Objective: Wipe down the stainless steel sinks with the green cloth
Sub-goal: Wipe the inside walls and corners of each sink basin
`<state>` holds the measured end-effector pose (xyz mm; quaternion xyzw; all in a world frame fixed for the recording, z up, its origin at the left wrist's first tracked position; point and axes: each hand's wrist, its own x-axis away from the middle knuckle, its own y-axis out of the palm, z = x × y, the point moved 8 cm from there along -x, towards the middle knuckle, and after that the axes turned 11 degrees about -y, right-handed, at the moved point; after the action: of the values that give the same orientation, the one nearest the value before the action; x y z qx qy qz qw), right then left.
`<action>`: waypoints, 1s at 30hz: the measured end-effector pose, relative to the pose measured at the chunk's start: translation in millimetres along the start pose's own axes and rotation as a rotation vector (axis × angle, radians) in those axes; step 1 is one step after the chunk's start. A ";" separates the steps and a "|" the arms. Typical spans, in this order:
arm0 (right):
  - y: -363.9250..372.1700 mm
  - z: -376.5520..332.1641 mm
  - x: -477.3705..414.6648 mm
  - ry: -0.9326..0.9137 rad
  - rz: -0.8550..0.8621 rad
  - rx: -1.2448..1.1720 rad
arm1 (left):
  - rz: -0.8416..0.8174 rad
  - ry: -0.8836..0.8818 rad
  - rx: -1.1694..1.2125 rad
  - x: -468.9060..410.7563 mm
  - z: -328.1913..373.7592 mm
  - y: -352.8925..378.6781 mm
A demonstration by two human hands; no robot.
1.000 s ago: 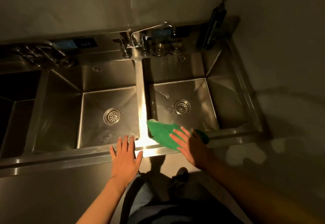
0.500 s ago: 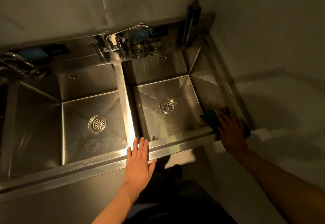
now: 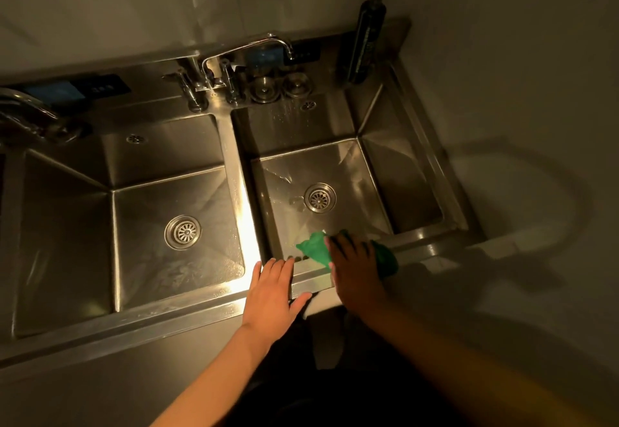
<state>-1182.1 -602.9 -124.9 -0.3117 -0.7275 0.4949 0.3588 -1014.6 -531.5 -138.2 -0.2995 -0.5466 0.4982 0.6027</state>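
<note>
Two hands lie on the front rim of the right sink (image 3: 375,172): the left hand (image 3: 273,287) flat and idle by the divider, the right hand (image 3: 355,265) pressing the green cloth (image 3: 315,249) with straight fingers. We note the cloth has swept leftward from the front right corner, so rim-wiping continues.

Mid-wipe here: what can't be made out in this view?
Head view only:
- cloth: most of it lies under the right hand.
- far-left faucet: cut off by the frame edge.
- bottle label: too dark and small to read.
- rim right of the cloth: shadowed, so dirt cannot be judged.
</note>
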 end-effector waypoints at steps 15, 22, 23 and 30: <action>-1.9 20.0 5.6 -0.408 -0.057 -0.080 | 0.133 -0.137 0.175 -9.0 45.3 6.0; -30.3 145.8 32.3 -0.276 -0.022 0.018 | 0.017 -0.021 0.083 -52.6 161.4 23.6; -33.8 164.6 35.9 -0.244 -0.027 0.021 | -0.004 -0.012 0.083 -59.7 177.2 27.8; -48.1 235.6 46.2 -0.036 -0.085 -0.001 | -0.092 0.049 0.122 -98.6 256.5 47.5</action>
<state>-1407.8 -697.7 -129.2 -0.2715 -0.7467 0.4843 0.3662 -1263.8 -654.7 -159.5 -0.2491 -0.5137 0.4949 0.6552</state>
